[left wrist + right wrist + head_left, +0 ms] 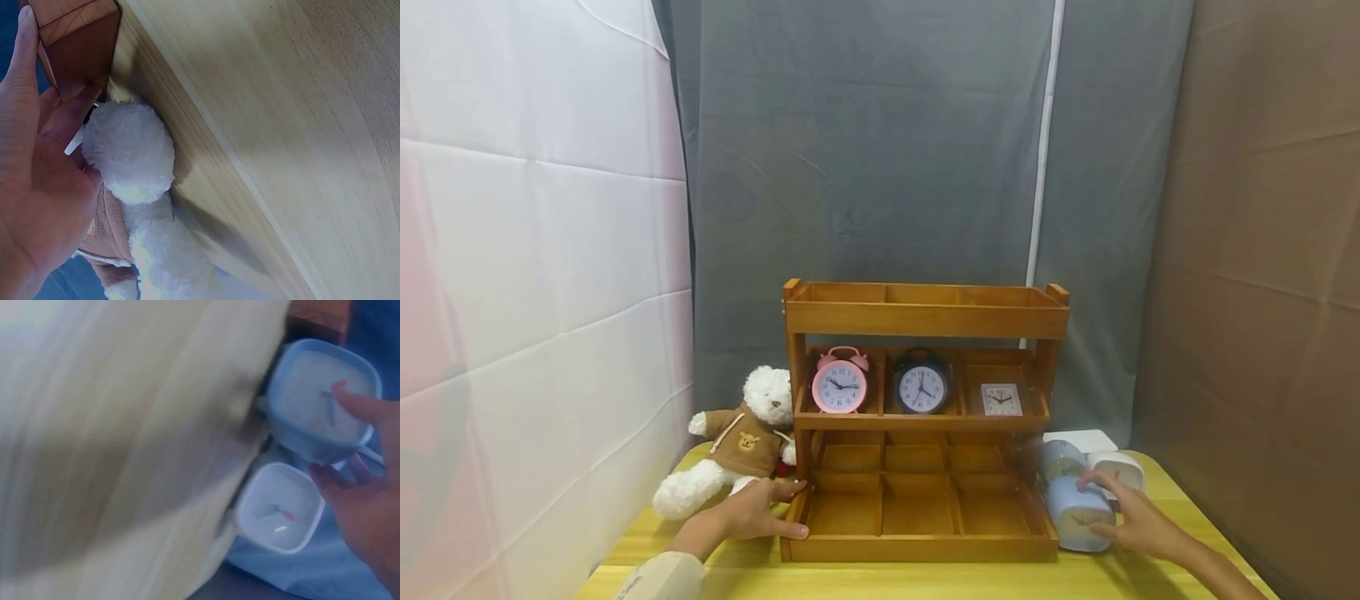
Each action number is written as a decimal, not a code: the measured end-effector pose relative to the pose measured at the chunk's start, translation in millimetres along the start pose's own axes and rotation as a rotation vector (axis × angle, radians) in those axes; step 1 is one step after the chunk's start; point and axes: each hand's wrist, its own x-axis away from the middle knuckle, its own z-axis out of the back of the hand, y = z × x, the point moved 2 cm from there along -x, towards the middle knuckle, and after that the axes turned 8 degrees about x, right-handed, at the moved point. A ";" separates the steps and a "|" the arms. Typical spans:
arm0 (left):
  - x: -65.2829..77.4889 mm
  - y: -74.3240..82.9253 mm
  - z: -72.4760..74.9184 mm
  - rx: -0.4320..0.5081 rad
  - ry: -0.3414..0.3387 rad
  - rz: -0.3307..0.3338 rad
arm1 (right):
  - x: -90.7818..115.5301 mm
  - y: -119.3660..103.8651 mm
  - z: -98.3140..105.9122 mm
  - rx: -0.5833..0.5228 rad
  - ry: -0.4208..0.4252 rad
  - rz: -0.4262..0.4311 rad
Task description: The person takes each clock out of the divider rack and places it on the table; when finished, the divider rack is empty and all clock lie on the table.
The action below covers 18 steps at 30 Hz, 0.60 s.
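A wooden tiered shelf [919, 548] stands mid-table, divided into compartments. At its front left corner my left hand [751, 510] holds the side board [75, 47] between thumb and fingers. Right of the shelf, my right hand [1142, 521] grips a light-blue alarm clock [1078, 512], thumb over its face, fingers on the opposite side. Beside it sits a white clock [280, 509], with a rounded grey-blue clock [1060, 457] behind. On the middle tier stand a pink twin-bell alarm clock [840, 386], a black alarm clock [922, 388] and a small white square clock [1001, 400].
A white teddy bear [748, 442] in a brown hoodie sits left of the shelf, close by my left hand. A flat white object [1090, 440] lies behind the clocks on the right. Grey curtains [865, 150] hang behind the yellow wood-grain table [850, 581].
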 end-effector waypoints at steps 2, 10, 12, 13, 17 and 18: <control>0.9 -0.1 0.2 0.010 0.003 0.001 | -9.4 -6.1 6.4 0.013 0.044 0.003; 0.3 -0.1 0.8 -0.002 0.014 -0.009 | -70.5 -53.1 45.8 0.033 0.210 -0.092; 0.4 -0.6 0.8 -0.001 0.016 -0.012 | -85.1 -63.7 50.9 0.056 0.201 -0.107; 0.5 -0.7 0.8 -0.003 0.017 -0.011 | -91.3 -67.9 52.0 0.065 0.193 -0.109; 0.7 -0.5 0.0 -0.008 0.013 -0.009 | -111.7 -78.2 50.4 0.064 0.168 -0.107; 0.7 0.0 -0.2 -0.006 0.012 -0.007 | -116.2 -79.5 49.1 0.067 0.164 -0.104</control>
